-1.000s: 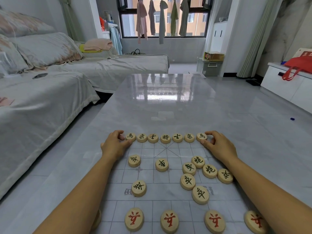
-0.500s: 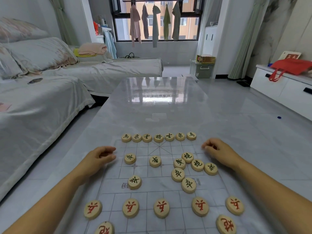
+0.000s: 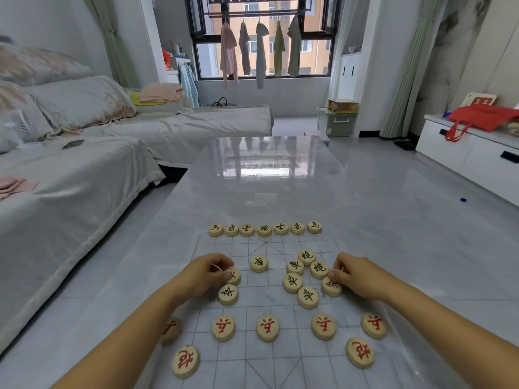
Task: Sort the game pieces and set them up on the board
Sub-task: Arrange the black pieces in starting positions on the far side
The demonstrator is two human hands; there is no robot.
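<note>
Glossy grey desk carries our grid board; mid-board, our left hand has its grip curled on a left-side piece and our right hand pinches a right-side piece. Beyond, a black row lines the far edge; red pieces sit nearest.

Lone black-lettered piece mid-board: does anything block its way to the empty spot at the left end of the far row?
Nothing visible does. The lone black-lettered piece has bare board between it and that corner; the left hand sits nearer the camera, off that line.
</note>
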